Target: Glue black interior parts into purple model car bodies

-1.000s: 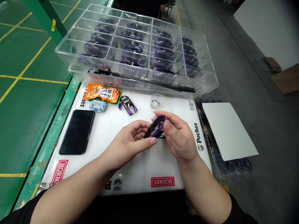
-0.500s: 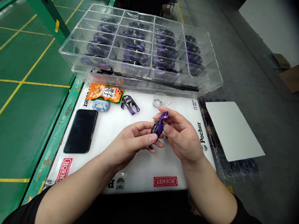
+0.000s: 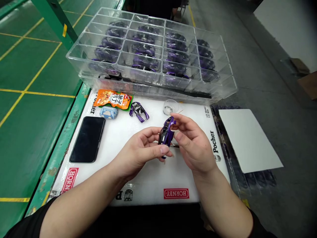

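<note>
Above the middle of the white work surface, my left hand [image 3: 146,147] grips a purple and black model car body [image 3: 167,134], its thumb along the lower end. The car body is tilted up on its side. My right hand [image 3: 194,142] closes on its upper right part with forefinger and thumb. A thin metal tool [image 3: 175,145] shows between the car body and my right palm; most of it is hidden. Beyond my hands lies another purple car body piece [image 3: 140,111], near a small clear round dish [image 3: 170,107] with tiny bits in it.
A clear compartment tray [image 3: 119,61] of purple car bodies stands across the back. On the left are a phone [image 3: 87,139], a blue patterned case [image 3: 108,112] and an orange snack packet [image 3: 114,99]. A white sheet [image 3: 250,140] covers another tray at right.
The car body has turned more upright in my hands, showing more of its side. The metal tool has come into sight beside my right hand. The view has shifted slightly.
</note>
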### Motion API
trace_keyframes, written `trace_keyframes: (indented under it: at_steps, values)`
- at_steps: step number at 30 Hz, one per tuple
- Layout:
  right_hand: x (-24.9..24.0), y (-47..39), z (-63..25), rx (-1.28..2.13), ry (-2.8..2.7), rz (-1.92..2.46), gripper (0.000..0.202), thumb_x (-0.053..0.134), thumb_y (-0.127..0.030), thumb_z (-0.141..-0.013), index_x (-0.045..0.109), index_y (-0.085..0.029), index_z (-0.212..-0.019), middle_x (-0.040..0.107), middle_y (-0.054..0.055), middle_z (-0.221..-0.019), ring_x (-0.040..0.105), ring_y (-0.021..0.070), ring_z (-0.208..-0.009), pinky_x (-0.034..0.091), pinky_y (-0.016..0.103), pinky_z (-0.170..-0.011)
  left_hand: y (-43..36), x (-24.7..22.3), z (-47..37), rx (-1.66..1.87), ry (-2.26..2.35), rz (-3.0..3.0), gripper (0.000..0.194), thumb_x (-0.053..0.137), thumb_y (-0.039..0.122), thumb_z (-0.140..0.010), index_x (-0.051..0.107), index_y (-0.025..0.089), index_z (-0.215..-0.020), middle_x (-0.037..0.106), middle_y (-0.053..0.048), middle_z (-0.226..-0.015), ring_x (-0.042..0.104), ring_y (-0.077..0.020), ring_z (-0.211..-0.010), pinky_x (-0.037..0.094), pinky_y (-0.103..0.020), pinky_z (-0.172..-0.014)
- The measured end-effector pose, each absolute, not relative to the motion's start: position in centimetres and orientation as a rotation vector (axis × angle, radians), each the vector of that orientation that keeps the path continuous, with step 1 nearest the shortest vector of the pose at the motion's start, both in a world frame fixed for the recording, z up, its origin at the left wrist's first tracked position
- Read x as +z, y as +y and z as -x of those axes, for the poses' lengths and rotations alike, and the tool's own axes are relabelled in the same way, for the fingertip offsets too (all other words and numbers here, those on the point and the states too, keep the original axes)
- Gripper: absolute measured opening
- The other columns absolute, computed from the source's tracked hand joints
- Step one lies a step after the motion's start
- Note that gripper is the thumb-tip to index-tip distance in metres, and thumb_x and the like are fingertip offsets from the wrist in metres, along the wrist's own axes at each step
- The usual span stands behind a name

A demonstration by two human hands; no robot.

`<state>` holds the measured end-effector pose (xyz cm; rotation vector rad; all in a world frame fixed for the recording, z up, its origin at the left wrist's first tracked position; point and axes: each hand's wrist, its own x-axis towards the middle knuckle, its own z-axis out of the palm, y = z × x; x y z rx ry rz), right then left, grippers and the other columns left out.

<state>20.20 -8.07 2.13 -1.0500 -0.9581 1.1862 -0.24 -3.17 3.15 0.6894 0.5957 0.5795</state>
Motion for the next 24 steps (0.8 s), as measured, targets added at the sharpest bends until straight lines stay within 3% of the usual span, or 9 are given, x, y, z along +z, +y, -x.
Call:
trace_keyframes:
  at_steps: [3,8,14,19,24]
  values:
    - [2.04,-8.21,-20.01,1.088,-0.98,1.115,0.039,0.095,-0.045,-0.103,0.084,-0.034,-0.139,0.083,0.005,-0.13,0.077,0.0239,-0.125,0.069,0.038,-0.106,-3.18,3.08,0.18,0.664,0.622,-0.719,0.057,0.109,0.027,-0.083,0.083,0.019,-0.133,0.08,-0.005,-0.109,0.081,-0.0164,-0.085,0.064,-0.024,-0.073]
    - [2.16,-8.24,-19.9,1.032,-1.048,1.168,0.027,0.094,-0.046,-0.104,0.086,-0.031,-0.125,0.084,0.005,-0.118,0.078,0.0227,-0.106,0.071,0.039,-0.096,-2.97,3.13,0.29,0.649,0.583,-0.718,0.047,0.106,0.03,-0.087,0.085,0.019,-0.127,0.078,-0.004,-0.105,0.075,-0.0139,-0.079,0.064,-0.024,-0.07]
    - [2.4,-8.23,-20.4,1.025,-1.068,1.157,0.051,0.097,-0.055,-0.1,0.081,-0.04,-0.146,0.074,0.006,-0.155,0.072,0.0286,-0.129,0.071,0.043,-0.098,-2.83,3.46,0.53,0.426,0.458,-0.678,0.037,0.103,0.041,-0.091,0.087,0.017,-0.114,0.08,-0.01,-0.112,0.081,-0.0198,-0.087,0.067,-0.027,-0.073]
    - [2.46,-8.3,-20.45,1.202,-1.032,1.019,0.04,0.097,-0.054,-0.101,0.085,-0.036,-0.135,0.083,0.004,-0.123,0.079,0.0219,-0.099,0.072,0.037,-0.086,-3.0,3.45,0.53,0.342,0.385,-0.633,0.042,0.104,0.045,-0.09,0.087,0.017,-0.116,0.08,-0.012,-0.117,0.085,-0.0222,-0.089,0.069,-0.027,-0.073]
    - [2.1,-8.26,-20.48,1.182,-1.002,1.01,0.039,0.101,-0.053,-0.098,0.086,-0.033,-0.128,0.084,0.003,-0.115,0.079,0.0199,-0.098,0.07,0.034,-0.091,-2.97,3.46,0.54,0.312,0.372,-0.634,0.046,0.104,0.05,-0.089,0.088,0.016,-0.116,0.081,-0.013,-0.116,0.086,-0.0226,-0.088,0.069,-0.026,-0.071]
